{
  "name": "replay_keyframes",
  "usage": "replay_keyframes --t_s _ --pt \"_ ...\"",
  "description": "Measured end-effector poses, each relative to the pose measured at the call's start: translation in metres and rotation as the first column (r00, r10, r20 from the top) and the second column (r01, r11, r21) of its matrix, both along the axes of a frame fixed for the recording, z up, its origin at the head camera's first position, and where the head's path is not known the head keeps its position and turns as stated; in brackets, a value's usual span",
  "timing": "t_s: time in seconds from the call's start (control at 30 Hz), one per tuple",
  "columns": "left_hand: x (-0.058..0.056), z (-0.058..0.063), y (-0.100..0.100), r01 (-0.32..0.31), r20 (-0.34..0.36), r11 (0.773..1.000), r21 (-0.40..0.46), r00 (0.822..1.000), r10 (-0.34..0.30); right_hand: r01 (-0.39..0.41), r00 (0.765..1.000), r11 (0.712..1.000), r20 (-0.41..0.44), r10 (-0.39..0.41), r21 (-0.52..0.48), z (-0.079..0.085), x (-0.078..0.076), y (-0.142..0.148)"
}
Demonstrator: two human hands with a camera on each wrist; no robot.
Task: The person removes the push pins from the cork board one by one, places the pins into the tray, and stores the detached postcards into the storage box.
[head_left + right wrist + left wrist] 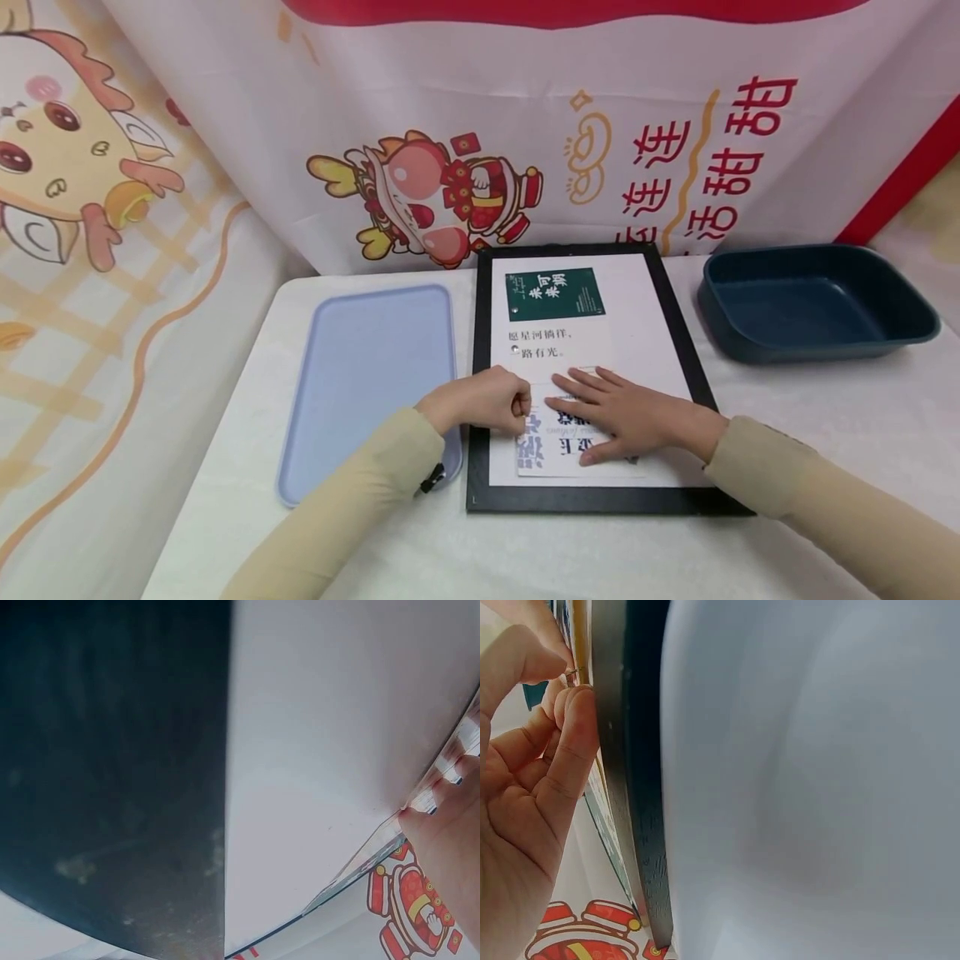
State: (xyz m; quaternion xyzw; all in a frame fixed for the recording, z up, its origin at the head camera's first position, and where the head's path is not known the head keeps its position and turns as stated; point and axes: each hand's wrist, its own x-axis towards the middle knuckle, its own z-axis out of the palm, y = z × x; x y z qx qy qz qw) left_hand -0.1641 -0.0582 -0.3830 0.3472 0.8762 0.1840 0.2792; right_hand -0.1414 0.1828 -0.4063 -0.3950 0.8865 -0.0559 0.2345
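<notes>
On a black-framed white board (600,500), my right hand (633,417) lies spread, palm down. Its fingers press a white card (540,467) with blue and black lettering and cover part of it. At that card's left edge is my left hand (487,398), fingers curled. Its thumb and fingers pinch a small thin thumbtack (573,673), mostly hidden by the fingertips. Higher on the board sit a white card with black writing (555,337), with a round tack head (514,350) at its left side, and a dark green card (555,293).
A light blue tray (375,375) lies left of the board, under the left forearm. To the right stands a dark blue basin (817,346). A printed cloth (562,67) hangs behind the white tabletop (217,500).
</notes>
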Motion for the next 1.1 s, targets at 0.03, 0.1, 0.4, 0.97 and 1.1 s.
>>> replay_keyframes --t_s 0.03,0.1,0.4,0.97,1.1 --pt "0.0 0.0 0.0 -0.004 0.002 1.0 0.005 1.0 0.004 -0.002 1.0 1.0 -0.005 0.002 0.002 0.0 0.0 0.0" --pt "0.0 0.001 -0.001 -0.01 0.001 1.0 0.008 1.0 0.01 -0.004 1.0 1.0 -0.011 0.004 0.002 0.001 -0.001 0.0" --pt "-0.001 0.003 0.0 -0.001 0.01 1.0 0.001 1.0 0.001 -0.004 1.0 1.0 -0.001 0.004 -0.001 0.002 -0.003 -0.002" --pt "-0.012 0.005 -0.013 -0.412 0.317 0.876 0.25 0.89 0.328 0.003 1.0 1.0 0.0 -0.003 -0.012 0.004 0.0 -0.003" --pt "-0.017 0.007 -0.019 -0.58 0.454 0.767 0.274 0.781 0.428 0.001 1.0 1.0 -0.017 -0.002 -0.021 0.006 0.003 -0.002"
